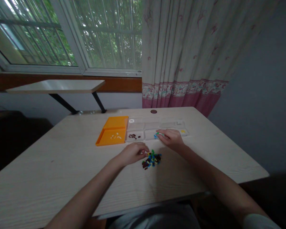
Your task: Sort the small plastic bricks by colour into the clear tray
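A small pile of mixed coloured bricks [152,160] lies on the pale wooden table [62,171]. My left hand [133,153] rests just left of the pile, fingers curled, fingertips touching its edge. My right hand [171,138] reaches over the clear compartment tray [157,124], fingers pinched on a small green piece [160,134] above a compartment holding blue pieces [155,136]. Dark red pieces [132,136] sit in the compartment to the left, and a yellow piece [183,131] in one to the right.
An orange lid or tray [114,132] with a few white pieces lies left of the clear tray. A cable hole [153,111] is near the table's far edge. A shelf, a window and a curtain stand behind.
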Available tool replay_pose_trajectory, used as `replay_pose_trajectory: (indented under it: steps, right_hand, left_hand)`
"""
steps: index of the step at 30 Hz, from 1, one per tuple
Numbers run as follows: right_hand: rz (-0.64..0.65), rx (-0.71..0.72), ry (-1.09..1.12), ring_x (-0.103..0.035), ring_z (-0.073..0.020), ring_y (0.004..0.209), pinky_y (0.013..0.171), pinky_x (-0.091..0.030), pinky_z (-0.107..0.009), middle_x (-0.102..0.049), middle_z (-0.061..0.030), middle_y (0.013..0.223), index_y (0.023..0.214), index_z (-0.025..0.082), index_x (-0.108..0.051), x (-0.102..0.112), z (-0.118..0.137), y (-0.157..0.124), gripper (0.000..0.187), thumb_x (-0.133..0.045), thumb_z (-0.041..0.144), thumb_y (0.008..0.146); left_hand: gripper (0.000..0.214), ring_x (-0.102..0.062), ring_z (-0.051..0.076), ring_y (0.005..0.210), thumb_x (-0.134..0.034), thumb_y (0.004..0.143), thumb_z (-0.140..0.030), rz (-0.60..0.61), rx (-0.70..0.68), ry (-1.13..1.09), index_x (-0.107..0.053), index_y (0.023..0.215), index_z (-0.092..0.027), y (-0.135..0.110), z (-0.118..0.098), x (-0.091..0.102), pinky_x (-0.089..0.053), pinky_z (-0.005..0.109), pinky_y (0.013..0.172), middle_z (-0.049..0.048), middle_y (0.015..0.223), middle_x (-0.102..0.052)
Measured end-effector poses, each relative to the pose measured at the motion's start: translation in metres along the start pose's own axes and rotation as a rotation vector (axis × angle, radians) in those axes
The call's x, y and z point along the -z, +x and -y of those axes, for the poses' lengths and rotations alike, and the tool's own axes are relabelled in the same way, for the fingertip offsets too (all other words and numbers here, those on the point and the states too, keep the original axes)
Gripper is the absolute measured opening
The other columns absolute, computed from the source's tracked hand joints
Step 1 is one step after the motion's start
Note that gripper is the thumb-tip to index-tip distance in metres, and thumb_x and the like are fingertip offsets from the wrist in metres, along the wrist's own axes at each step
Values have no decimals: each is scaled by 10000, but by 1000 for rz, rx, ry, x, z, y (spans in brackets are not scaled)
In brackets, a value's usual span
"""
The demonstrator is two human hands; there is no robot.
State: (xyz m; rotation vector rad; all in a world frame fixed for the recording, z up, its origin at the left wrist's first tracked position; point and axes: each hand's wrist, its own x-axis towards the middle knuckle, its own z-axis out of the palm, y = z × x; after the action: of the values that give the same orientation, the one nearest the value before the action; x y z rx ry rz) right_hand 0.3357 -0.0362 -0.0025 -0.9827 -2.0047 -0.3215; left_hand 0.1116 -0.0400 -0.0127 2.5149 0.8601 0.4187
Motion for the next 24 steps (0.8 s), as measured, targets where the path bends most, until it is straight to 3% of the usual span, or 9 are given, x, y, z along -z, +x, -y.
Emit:
replay_pose_trajectory:
  steps: [11,15,19,24]
  right_hand:
    - [1,4,-1,-567,-85,518,571,-404,-192,-666,0,616,839,199,-690,1,2,1,215,-513,321,834]
    - [128,-25,-8,-613,-105,625,639,-430,-200,-698,-20,761,901,209,-681,5,-9,2,238,-484,333,851]
    - [317,-107,-77,-630,-143,772,670,-437,-225,-690,-21,913,970,228,-658,8,-39,1,232,-480,313,848]
    - [482,-269,-157,-613,-146,647,558,-397,-219,-691,-16,761,925,231,-673,6,-66,-4,212,-520,325,813]
  left_hand:
    - [113,-510,107,632,-514,790,-218,12,7,37,-615,781,-168,0,1,0,-371,186,584,10,700,-572]
    - [111,-504,105,619,-516,788,-220,2,-6,9,-607,762,-161,0,2,0,-368,184,574,9,685,-567]
    - [107,-500,107,617,-524,785,-230,7,7,-3,-599,754,-159,-1,3,0,-366,184,571,8,677,-564]
    - [98,-498,108,614,-540,775,-250,3,34,5,-586,766,-164,-1,4,-1,-361,184,565,3,681,-560]
